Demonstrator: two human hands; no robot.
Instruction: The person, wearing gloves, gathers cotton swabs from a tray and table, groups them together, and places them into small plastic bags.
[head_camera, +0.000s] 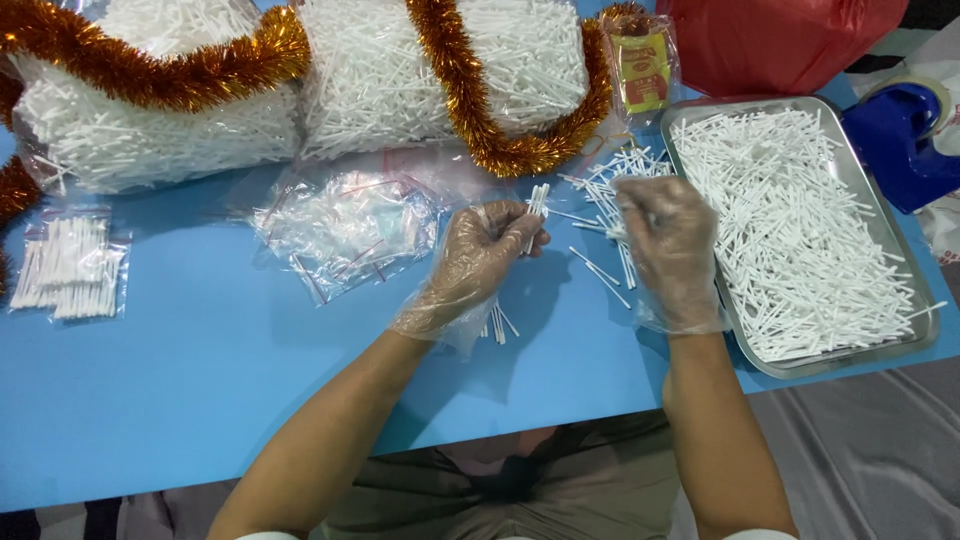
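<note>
- Sitting nearest the camera, the flat blue tabletop (200, 400) serves as the landmark; both bare forearms reach over its near edge.
- The left hand (480, 255), in a loose clear plastic glove, is closed around a small bundle of thin white plastic sticks (537, 205), whose ends stand out above the fingers near the middle of the tabletop.
- A few loose sticks (497, 325) lie on the tabletop just under that wrist.
- The right hand (668, 245), gloved the same way, is curled palm-down over a scattered pile of white sticks (605, 200) toward the tabletop's right side; its fingertips seem pinched on some, but I cannot tell for sure whether it grips any.
- The sticks look very light, stiff and smooth, so they would likely slip or fan out under the slick glove; pinching the bundle around its middle seems safest.
- A shallow rectangular steel tray (905, 345) heaped with more sticks sits at the tabletop's right edge, just beside the right hand.
- Left of centre lies a heap of empty clear zip bags (345, 225), and at the tabletop's left edge some filled packets of sticks (68, 265).
- Along the far edge stand big clear sacks of sticks (390, 70) draped with orange-gold tinsel garland (465, 90), a red plastic bag (775, 40) and a blue tape dispenser (900, 140).
</note>
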